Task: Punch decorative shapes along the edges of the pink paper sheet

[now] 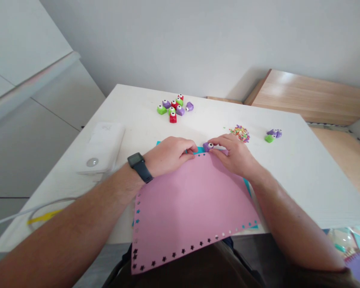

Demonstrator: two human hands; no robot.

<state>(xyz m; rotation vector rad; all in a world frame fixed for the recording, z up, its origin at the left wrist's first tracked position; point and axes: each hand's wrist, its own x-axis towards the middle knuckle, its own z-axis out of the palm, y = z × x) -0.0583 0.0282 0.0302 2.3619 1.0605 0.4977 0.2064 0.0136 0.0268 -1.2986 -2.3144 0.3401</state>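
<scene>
A pink sheet of paper with small star-shaped holes along its edges lies before me, its near edge reaching past the table. Beneath it a blue sheet peeks out at the far edge and the corners. My left hand, with a dark watch on the wrist, pinches the far edge of the pink sheet between thumb and fingers. My right hand grips a purple craft punch with a white button, which sits at that same far edge, just right of two punched stars.
Several red, green and purple punches stand at the back of the white table. Colourful paper bits are heaped beyond my right hand. More punches lie to the right. A white box and cable are at left.
</scene>
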